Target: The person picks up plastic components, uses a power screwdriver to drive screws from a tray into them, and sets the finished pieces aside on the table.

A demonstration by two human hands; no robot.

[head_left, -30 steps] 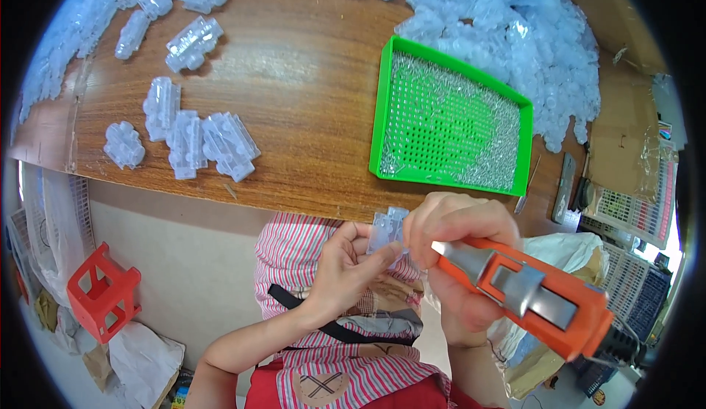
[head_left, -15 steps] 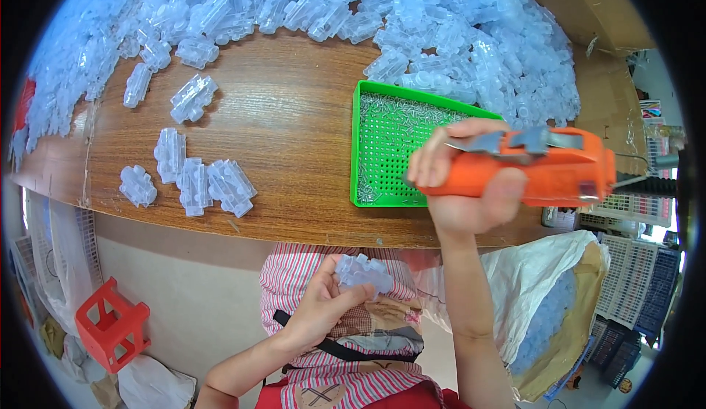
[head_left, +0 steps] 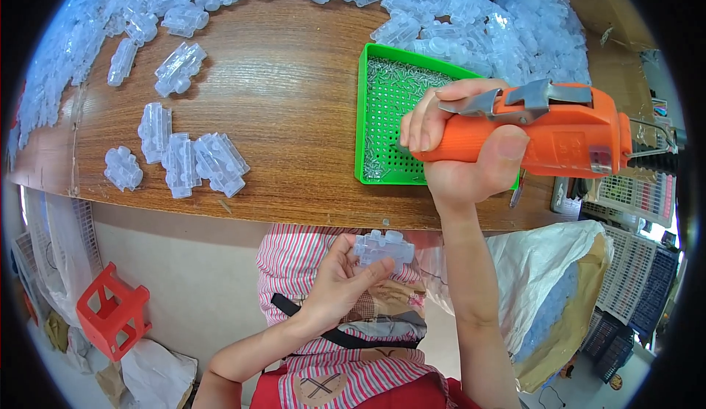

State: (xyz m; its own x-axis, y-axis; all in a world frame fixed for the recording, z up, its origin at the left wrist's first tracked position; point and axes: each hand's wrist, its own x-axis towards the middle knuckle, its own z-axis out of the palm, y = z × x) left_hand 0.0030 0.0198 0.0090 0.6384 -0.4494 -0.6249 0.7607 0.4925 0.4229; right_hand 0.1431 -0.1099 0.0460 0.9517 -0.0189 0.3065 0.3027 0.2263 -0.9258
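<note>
My left hand point(head_left: 340, 280) is closed around a clear plastic casing point(head_left: 384, 250) in front of the table edge, above my lap. My right hand point(head_left: 467, 151) grips an orange electric screwdriver point(head_left: 548, 140) with grey metal levers along its top. The screwdriver lies level over the right part of a green perforated tray point(head_left: 360, 126), its narrow end to the left, largely covered by my fingers. Many small silver screws point(head_left: 412, 78) fill the tray's far side, and some lie along its left wall. What the screwdriver's tip touches cannot be seen.
A big heap of clear plastic casings point(head_left: 507, 30) spreads along the far table point(head_left: 294, 85). Several loose casings point(head_left: 180, 162) lie at the left. A lined sack point(head_left: 544, 313) with more casings stands right of my lap. A red stool point(head_left: 114, 313) is on the floor at left.
The whole view has shifted, so the table things sit higher in it. My left hand and its casing are slightly farther right. The screwdriver, blurred before, now shows sharply over the tray.
</note>
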